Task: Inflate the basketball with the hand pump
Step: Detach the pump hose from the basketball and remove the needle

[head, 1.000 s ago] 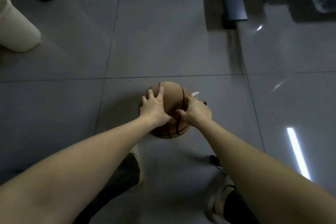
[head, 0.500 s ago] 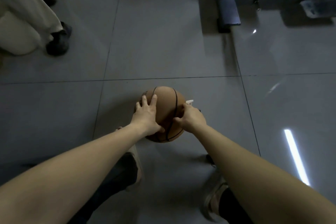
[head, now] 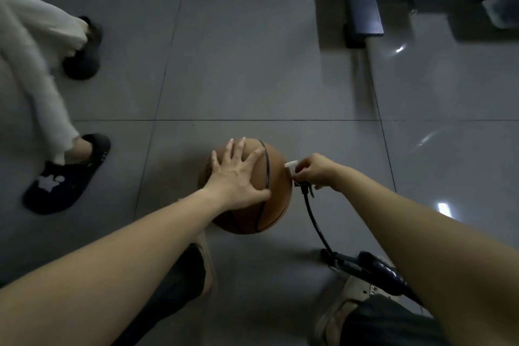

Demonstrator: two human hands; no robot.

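Item: basketball [head: 276, 205], on the floor [head: 252, 64] between my two shoes; every place below is given from it.

- Left hand [head: 238, 177]: flat on the ball's top left, fingers [head: 230, 149] spread apart, pressing it steady, gripping nothing.
- Right hand [head: 316, 170]: at the ball's right flank, fingers pinched together on the white nozzle fitting [head: 291, 166], which touches the ball's side.
- Hose [head: 311, 213]: runs from that fitting down toward me, away from the ball.
- Hand pump [head: 373, 270]: lying on the floor to the ball's near right, beside my right shoe; long axis points roughly back at the ball.

I judge the nozzle must push leftward into the ball. I cannot tell whether it is seated.
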